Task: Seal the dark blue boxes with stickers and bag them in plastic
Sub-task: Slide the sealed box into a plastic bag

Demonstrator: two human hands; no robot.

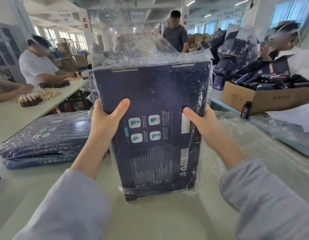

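Observation:
A dark blue box (155, 94) stands upright on the table inside a clear plastic bag (133, 40), whose open end rises loose above the box's top edge. Its printed back panel with four pale icons and a table faces me. My left hand (105, 122) grips the box's left edge through the plastic, thumb on the front face. My right hand (202, 123) grips the right edge the same way, thumb beside a white label.
Two bagged dark blue boxes (44, 137) lie stacked at left. A cardboard carton (264, 99) full of dark packages stands at right, a small dark bottle (246, 110) in front of it. Loose plastic sheets (254, 135) cover the table at right. People work at the left table (15, 115).

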